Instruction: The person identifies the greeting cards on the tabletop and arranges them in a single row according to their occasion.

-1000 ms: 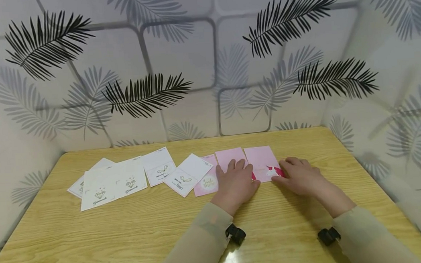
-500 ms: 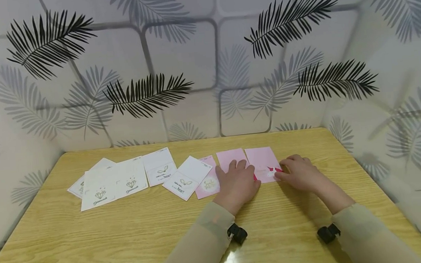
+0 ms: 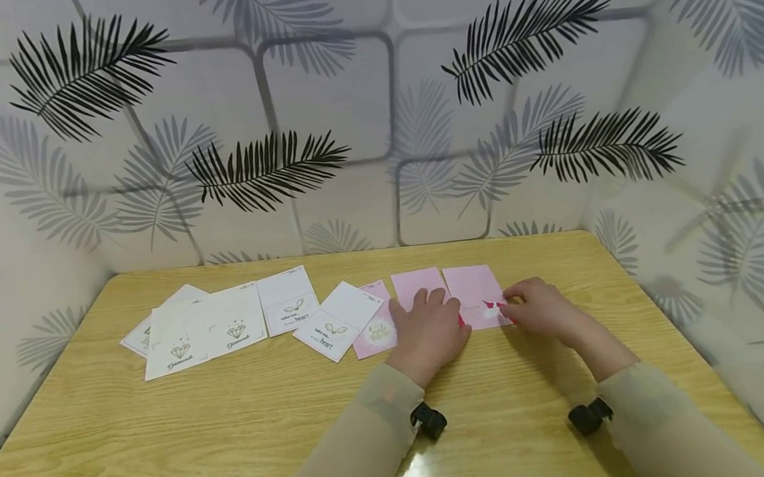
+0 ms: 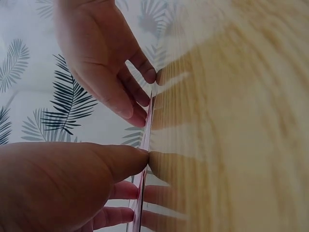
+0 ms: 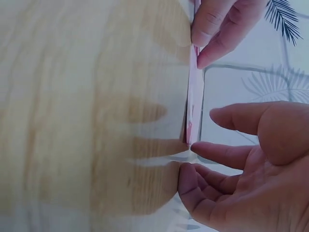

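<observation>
I see pale yellow wood grain on the table (image 3: 236, 422). The cards (image 3: 193, 330) on my left are white with gold diamonds and wings; the cards (image 3: 473, 287) by my hands are pink. The wall (image 3: 349, 124) shows black and grey palm leaves.

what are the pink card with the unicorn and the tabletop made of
The pink unicorn card looks like thin matte card stock: edge-on in the wrist views it is a slim, flat sheet. The tabletop looks like light wood or wood-grain laminate with a glossy finish, since the fingers reflect in it; which one cannot be told.
</observation>
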Tool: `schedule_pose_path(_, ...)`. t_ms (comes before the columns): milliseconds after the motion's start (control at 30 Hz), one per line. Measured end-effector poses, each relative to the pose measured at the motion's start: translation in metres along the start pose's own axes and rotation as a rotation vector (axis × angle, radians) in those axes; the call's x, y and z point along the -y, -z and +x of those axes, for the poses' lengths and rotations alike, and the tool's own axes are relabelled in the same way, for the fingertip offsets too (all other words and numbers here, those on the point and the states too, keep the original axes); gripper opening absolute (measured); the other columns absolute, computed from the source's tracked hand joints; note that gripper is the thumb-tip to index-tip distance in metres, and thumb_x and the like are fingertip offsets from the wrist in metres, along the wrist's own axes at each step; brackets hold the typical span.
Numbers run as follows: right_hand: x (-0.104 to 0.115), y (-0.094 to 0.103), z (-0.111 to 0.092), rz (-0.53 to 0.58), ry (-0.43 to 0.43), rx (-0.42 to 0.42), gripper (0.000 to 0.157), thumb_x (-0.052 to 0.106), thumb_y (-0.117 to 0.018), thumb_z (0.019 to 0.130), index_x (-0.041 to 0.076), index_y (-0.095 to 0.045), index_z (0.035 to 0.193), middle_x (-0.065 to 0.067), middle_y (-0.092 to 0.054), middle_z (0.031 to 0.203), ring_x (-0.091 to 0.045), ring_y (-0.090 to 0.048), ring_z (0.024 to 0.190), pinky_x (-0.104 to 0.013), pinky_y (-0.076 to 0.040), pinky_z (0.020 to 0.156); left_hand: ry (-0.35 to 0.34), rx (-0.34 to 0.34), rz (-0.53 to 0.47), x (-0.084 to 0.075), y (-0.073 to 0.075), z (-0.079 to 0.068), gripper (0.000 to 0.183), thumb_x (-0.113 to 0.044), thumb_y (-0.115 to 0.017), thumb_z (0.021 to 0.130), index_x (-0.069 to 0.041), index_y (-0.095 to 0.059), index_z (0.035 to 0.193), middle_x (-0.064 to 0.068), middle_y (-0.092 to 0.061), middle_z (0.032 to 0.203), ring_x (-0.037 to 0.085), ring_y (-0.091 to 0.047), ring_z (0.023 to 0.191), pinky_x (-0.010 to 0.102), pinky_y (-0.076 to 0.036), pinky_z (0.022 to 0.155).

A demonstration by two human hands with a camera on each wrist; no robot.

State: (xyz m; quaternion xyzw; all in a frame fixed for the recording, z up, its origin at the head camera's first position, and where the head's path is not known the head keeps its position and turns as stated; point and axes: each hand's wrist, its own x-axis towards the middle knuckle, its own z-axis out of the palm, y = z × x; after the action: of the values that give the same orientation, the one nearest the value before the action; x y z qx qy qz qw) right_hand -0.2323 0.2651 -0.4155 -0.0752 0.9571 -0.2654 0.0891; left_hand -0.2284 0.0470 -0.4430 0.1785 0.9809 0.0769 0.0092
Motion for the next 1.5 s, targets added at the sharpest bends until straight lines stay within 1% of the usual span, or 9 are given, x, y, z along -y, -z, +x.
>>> schedule_pose_path(100,0.001,0.004,0.000,0.112,-0.046,0.021,0.042,0.016,-0.065,0.109,-0.015,-0.065,0.138,-0.034,-0.064,0.135,-0.043,-0.059,0.116,-0.062,-0.050,0.105,0.003,0.000,0.005,0.000,-0.001,0.001,0.041,-0.053,-0.066,0.107,-0.028,-0.074,0.139,-0.004,-0.061,0.151,0.026,-0.048,0.144,0.075,-0.034,0.115)
schedule_pose_path(200,0.002,0.008,-0.001,0.189,-0.118,0.039,0.055,0.019,-0.063,0.111,-0.017,-0.052,0.152,-0.038,-0.057,0.148,-0.043,-0.060,0.122,-0.065,-0.046,0.114,0.004,-0.005,0.005,0.000,-0.002,0.002,0.041,-0.053,-0.068,0.107,-0.028,-0.074,0.139,-0.005,-0.061,0.151,0.026,-0.048,0.144,0.075,-0.034,0.115)
schedule_pose_path(367,0.003,0.012,-0.002,0.257,-0.187,0.055,0.059,0.022,-0.060,0.113,-0.014,-0.046,0.158,-0.035,-0.058,0.148,-0.039,-0.065,0.115,-0.063,-0.045,0.117,0.002,-0.008,-0.002,0.000,-0.002,0.002,0.041,-0.053,-0.068,0.107,-0.028,-0.074,0.139,-0.004,-0.062,0.151,0.026,-0.049,0.144,0.075,-0.034,0.115)
schedule_pose_path(600,0.002,0.010,0.001,0.331,-0.211,0.052,0.059,0.023,-0.061,0.113,-0.011,-0.047,0.159,-0.024,-0.065,0.131,-0.031,-0.062,0.107,-0.054,-0.047,0.112,0.005,-0.001,-0.003,0.000,-0.001,0.000,0.042,-0.053,-0.067,0.107,-0.028,-0.074,0.140,-0.005,-0.061,0.152,0.026,-0.048,0.146,0.075,-0.034,0.116)
schedule_pose_path(700,0.000,0.009,0.001,0.353,-0.215,0.044,0.060,0.022,-0.062,0.113,-0.010,-0.046,0.160,-0.026,-0.060,0.140,-0.031,-0.062,0.107,-0.053,-0.046,0.112,0.006,0.003,-0.004,-0.001,0.000,0.001,0.043,-0.053,-0.068,0.107,-0.029,-0.073,0.142,-0.005,-0.061,0.153,0.026,-0.048,0.146,0.075,-0.033,0.116)
schedule_pose_path(933,-0.002,0.007,0.002,0.438,-0.207,0.034,0.069,0.018,-0.065,0.111,-0.006,-0.035,0.168,-0.034,-0.044,0.164,-0.039,-0.057,0.126,-0.055,-0.045,0.118,0.011,0.006,-0.001,0.000,0.000,0.001,0.045,-0.053,-0.067,0.107,-0.029,-0.071,0.144,-0.005,-0.060,0.155,0.026,-0.047,0.148,0.075,-0.033,0.116)
schedule_pose_path(1167,-0.003,0.004,0.005,0.459,-0.222,0.022,0.073,0.010,-0.068,0.109,-0.003,-0.031,0.170,-0.031,-0.056,0.147,-0.033,-0.062,0.114,-0.038,-0.055,0.097,0.003,0.003,-0.017,0.001,-0.001,0.002,0.050,-0.053,-0.067,0.108,-0.029,-0.067,0.151,-0.003,-0.056,0.160,0.027,-0.043,0.153,0.075,-0.030,0.119)
schedule_pose_path(1300,-0.002,0.006,0.001,0.485,-0.219,-0.014,0.076,0.006,-0.068,0.107,-0.004,-0.028,0.170,-0.032,-0.059,0.142,-0.028,-0.064,0.108,-0.027,-0.057,0.084,-0.032,-0.040,-0.038,0.002,0.000,0.004,0.050,-0.051,-0.068,0.108,-0.028,-0.067,0.152,0.001,-0.056,0.160,0.029,-0.044,0.153,0.074,-0.027,0.123)
schedule_pose_path(1500,-0.008,0.015,-0.008,0.563,-0.225,-0.071,0.078,0.005,-0.069,0.107,-0.003,-0.025,0.171,-0.034,-0.059,0.144,-0.017,-0.067,0.101,-0.024,-0.059,0.081,-0.090,-0.097,-0.088,-0.004,0.003,0.004,0.049,-0.047,-0.069,0.109,-0.026,-0.066,0.153,0.002,-0.066,0.150,0.030,-0.057,0.142,0.069,-0.027,0.125)
